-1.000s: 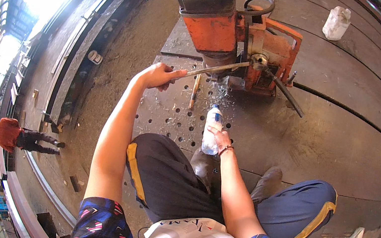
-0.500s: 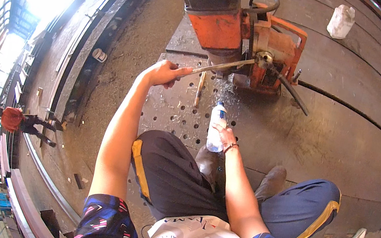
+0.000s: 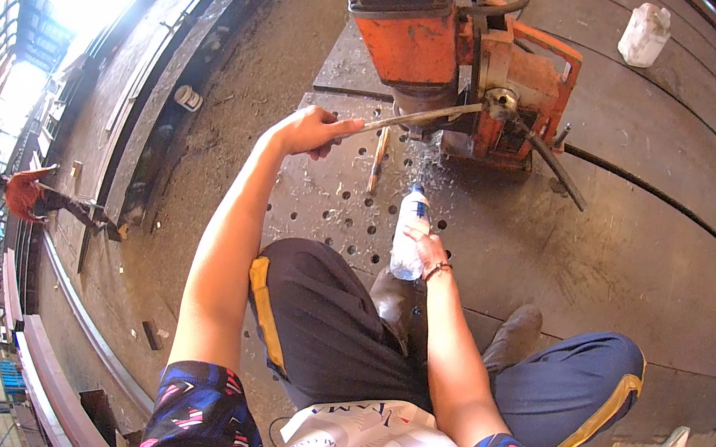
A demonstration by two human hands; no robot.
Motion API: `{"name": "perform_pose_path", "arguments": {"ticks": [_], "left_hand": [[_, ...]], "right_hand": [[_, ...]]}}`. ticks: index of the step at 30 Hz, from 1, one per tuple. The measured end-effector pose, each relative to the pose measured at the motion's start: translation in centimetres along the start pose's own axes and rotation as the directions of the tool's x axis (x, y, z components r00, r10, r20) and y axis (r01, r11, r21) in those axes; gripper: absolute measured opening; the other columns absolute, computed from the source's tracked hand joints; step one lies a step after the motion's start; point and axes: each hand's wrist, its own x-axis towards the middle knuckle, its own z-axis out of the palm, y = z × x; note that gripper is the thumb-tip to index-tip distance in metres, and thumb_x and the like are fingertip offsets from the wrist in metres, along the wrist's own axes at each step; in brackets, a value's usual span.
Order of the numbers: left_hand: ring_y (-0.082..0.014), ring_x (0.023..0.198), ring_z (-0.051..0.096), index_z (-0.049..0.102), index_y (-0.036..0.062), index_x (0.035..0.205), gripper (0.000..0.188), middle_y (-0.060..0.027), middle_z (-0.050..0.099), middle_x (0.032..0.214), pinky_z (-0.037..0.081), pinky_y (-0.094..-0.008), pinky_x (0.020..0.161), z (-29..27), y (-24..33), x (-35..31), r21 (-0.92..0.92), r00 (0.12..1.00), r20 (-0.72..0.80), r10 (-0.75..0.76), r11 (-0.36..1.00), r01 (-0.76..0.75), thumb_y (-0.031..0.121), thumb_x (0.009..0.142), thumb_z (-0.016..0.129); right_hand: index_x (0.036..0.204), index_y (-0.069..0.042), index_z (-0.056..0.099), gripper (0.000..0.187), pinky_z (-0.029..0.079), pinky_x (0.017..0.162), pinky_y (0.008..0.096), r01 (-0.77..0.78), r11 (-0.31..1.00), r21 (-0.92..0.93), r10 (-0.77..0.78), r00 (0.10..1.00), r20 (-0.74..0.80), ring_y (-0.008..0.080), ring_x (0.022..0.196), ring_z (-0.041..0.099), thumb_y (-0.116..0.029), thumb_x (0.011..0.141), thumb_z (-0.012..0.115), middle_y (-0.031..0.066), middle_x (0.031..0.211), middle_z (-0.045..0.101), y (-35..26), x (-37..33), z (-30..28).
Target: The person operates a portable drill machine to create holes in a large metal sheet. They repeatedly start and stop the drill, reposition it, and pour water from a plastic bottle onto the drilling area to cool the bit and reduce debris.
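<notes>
An orange magnetic drill press [image 3: 406, 47] with a black motor cap stands on a steel plate [image 3: 326, 190] drilled with rows of holes. My left hand [image 3: 312, 132] is closed round the end of the drill's long feed handle [image 3: 414, 117], which slants up to the hub on the drill's side. In my right hand [image 3: 426, 250] is a clear plastic bottle [image 3: 412, 223], its blue-capped end toward the drill. Metal shavings [image 3: 429, 164] lie under the drill's spindle. The bit itself is hard to make out.
A rusty rod [image 3: 378, 161] lies on the plate left of the spindle. A whitish plastic jug [image 3: 644, 37] stands at the far right. A black cable [image 3: 665, 201] runs right from the drill. Beyond the plate at left are a white bucket [image 3: 188, 99] and a person in red [image 3: 26, 193].
The feed handle's end and my left hand have risen slightly in the picture. The bottle has shifted a little with my right hand. The person in red has changed stance.
</notes>
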Motion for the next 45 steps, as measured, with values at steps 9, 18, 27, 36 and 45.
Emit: {"name": "perform_pose_path", "arguments": {"ticks": [9,18,27,36,45], "left_hand": [[-0.0141,0.055,0.062,0.068,-0.0002,0.083,0.079,-0.0056,0.062,0.065,0.051,-0.0291,0.052,0.3,-0.3,0.0,-0.004,1.000,-0.003,0.003,1.000,-0.003,0.079,0.082,0.059],[-0.0156,0.059,0.065,0.069,-0.0030,0.086,0.086,-0.0069,0.063,0.065,0.055,-0.0298,0.056,0.2,0.0,0.1,-0.004,1.000,0.008,-0.012,1.000,0.013,0.082,0.076,0.060],[-0.0141,0.057,0.063,0.068,0.0011,0.083,0.080,-0.0054,0.062,0.066,0.052,-0.0286,0.053,0.5,-0.3,0.2,-0.005,1.000,-0.006,-0.005,1.000,0.005,0.081,0.080,0.058],[-0.0147,0.057,0.063,0.068,0.0008,0.084,0.082,-0.0063,0.062,0.066,0.053,-0.0290,0.054,0.5,-0.3,0.2,-0.004,1.000,-0.004,-0.010,1.000,0.010,0.082,0.079,0.058],[-0.0142,0.055,0.062,0.067,0.0010,0.084,0.080,-0.0052,0.061,0.063,0.051,-0.0291,0.052,0.6,-0.7,0.4,-0.034,1.000,-0.007,-0.012,0.999,0.012,0.081,0.079,0.060]], "right_hand": [[0.107,-0.001,0.069,0.034,0.057,0.070,0.0328,0.003,0.999,-0.037,-0.004,1.000,-0.027,0.0189,0.076,0.070,-0.021,0.081,0.079,0.0082,0.091,0.072,-0.9,-1.1,0.6],[0.108,-0.001,0.069,0.034,0.058,0.070,0.0346,0.014,1.000,0.022,-0.014,1.000,0.003,0.0200,0.077,0.070,-0.019,0.081,0.078,0.0086,0.093,0.072,-0.6,-0.8,0.3],[0.109,-0.001,0.068,0.034,0.057,0.071,0.0342,0.001,1.000,-0.020,-0.001,1.000,-0.003,0.0201,0.078,0.071,-0.020,0.081,0.077,0.0092,0.093,0.072,-1.2,-1.5,0.6],[0.106,0.000,0.067,0.031,0.058,0.070,0.0355,-0.046,0.999,0.020,0.045,0.999,0.029,0.0217,0.075,0.071,-0.020,0.084,0.074,0.0106,0.091,0.072,-1.6,-2.0,0.7],[0.107,0.000,0.067,0.033,0.059,0.069,0.0365,-0.039,0.999,0.014,0.039,0.999,0.030,0.0230,0.074,0.072,-0.020,0.082,0.076,0.0106,0.090,0.072,-1.6,-2.0,0.7]]}}
